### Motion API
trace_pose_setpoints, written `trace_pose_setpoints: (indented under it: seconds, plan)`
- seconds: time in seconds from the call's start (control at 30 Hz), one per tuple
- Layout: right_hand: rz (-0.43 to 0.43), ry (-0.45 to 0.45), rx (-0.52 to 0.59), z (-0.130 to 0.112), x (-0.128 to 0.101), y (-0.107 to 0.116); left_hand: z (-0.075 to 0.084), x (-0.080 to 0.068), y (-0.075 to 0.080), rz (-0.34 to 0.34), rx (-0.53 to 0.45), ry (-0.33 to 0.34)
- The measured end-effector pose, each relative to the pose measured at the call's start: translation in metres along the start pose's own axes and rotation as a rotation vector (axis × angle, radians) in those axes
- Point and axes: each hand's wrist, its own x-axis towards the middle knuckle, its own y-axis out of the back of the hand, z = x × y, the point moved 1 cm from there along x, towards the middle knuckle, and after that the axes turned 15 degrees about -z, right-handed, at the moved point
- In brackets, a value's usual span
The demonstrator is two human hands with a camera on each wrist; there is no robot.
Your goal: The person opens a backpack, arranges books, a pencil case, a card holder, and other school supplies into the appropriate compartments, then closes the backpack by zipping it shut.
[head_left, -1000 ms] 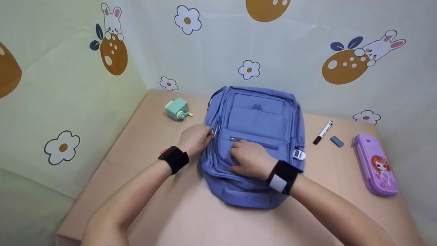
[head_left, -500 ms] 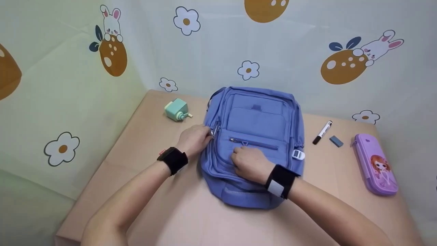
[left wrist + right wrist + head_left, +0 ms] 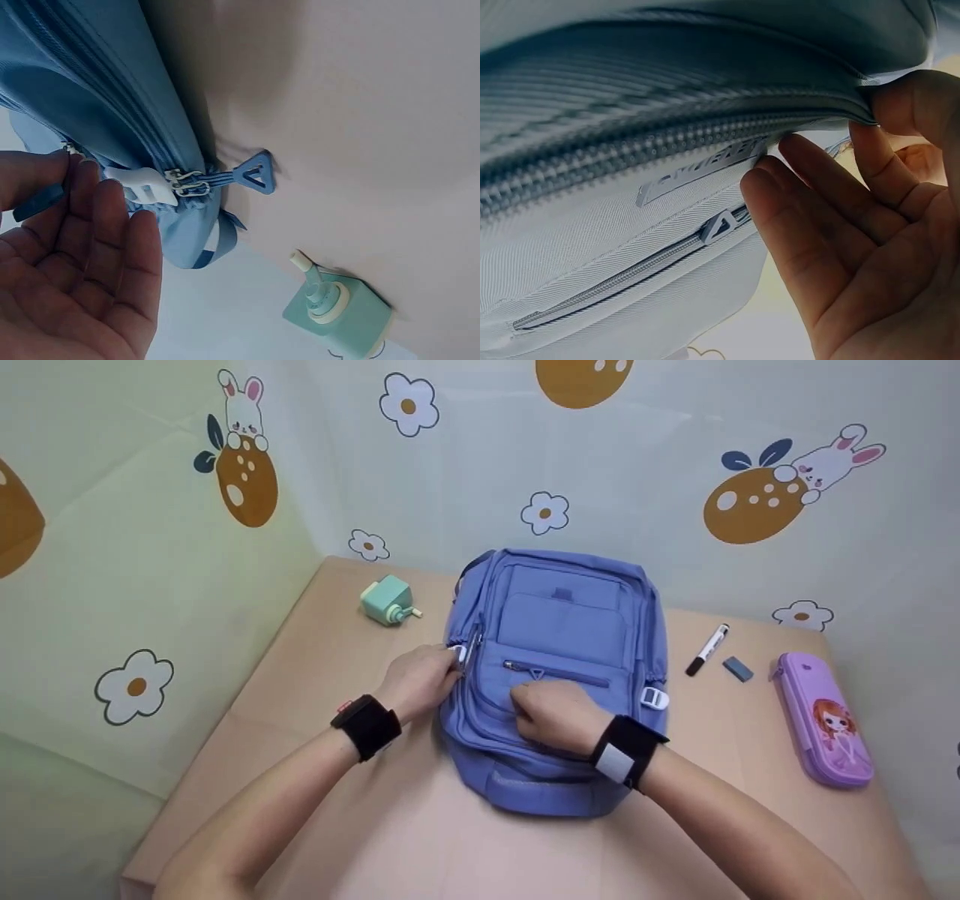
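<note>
A blue backpack (image 3: 564,634) lies on its back with its front pockets facing up. At its left side, my left hand (image 3: 420,684) pinches a zipper pull (image 3: 41,201) between thumb and index finger; the left wrist view shows the tab hanging into the palm. A white buckle (image 3: 146,184) and a second triangular zipper pull (image 3: 256,172) sit just beyond those fingers. Over the lower front, my right hand (image 3: 561,716) pinches the fabric edge beside a long zipper (image 3: 630,154). The small front pocket zipper (image 3: 615,285) runs below it with its triangular tab.
On the peach-coloured table (image 3: 300,780), a green crank pencil sharpener (image 3: 388,600) stands left of the backpack. To the right lie a marker (image 3: 708,649), a dark eraser (image 3: 738,669) and a purple pencil case (image 3: 825,720). A patterned curtain (image 3: 637,450) closes off the back.
My left hand has slid toward me along the side zipper, and a white buckle now shows beside it. My right fingers, spread at first, have drawn together on the fabric.
</note>
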Motion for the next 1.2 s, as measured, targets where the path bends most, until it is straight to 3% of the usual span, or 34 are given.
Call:
trace_pose_setpoints:
  seconds: [0.37,0.6,0.97,1.2]
  plan:
    - [0.018,-0.017,0.000,0.000,0.000,0.002,0.015,-0.026,0.003,-0.020,0.026,-0.045]
    - [0.013,-0.007,-0.022,-0.003,-0.007,0.001,0.014,-0.029,0.002,-0.006,0.000,-0.036]
    - [0.050,0.024,-0.016,-0.008,-0.048,0.009,0.014,-0.031,0.004,-0.001,-0.054,-0.004]
    - [0.050,-0.029,0.020,-0.008,-0.055,0.002,0.015,-0.030,0.004,0.035,-0.066,-0.026]
